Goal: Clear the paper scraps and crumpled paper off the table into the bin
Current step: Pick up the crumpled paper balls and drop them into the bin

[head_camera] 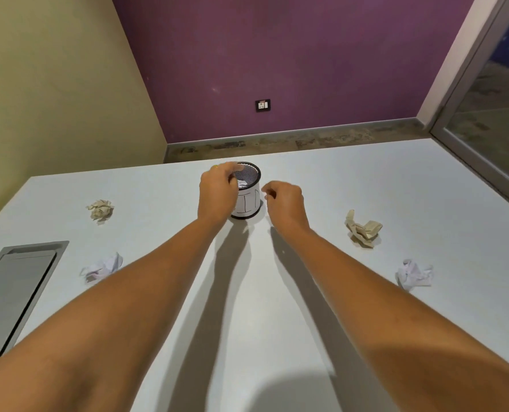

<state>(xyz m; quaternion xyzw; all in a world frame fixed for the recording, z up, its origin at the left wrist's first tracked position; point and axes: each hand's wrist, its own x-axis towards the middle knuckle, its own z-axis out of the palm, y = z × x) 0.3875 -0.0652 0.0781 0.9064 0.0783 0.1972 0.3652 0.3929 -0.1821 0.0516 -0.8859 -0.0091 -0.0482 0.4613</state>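
A small black mesh bin [248,200] wrapped in white paper stands near the far edge of the pale table [366,176]. A white scrap [242,183] lies inside it. My left hand [217,193] hovers over the bin's left rim, fingers loosely apart above the opening, holding nothing. Just right of the bin is my right hand [286,203], its fingers loosely curled around nothing. Two balls of crumpled paper lie on the left, one tan [101,210] and one white [103,267]. On the right lie another tan one [363,228] and another white one [414,273].
A grey recessed hatch [18,283] is set into the table at the near left. Beyond the table's far edge are floor, a purple wall with a socket [262,105], and a yellow-green wall on the left. A glass door [491,120] runs along the right.
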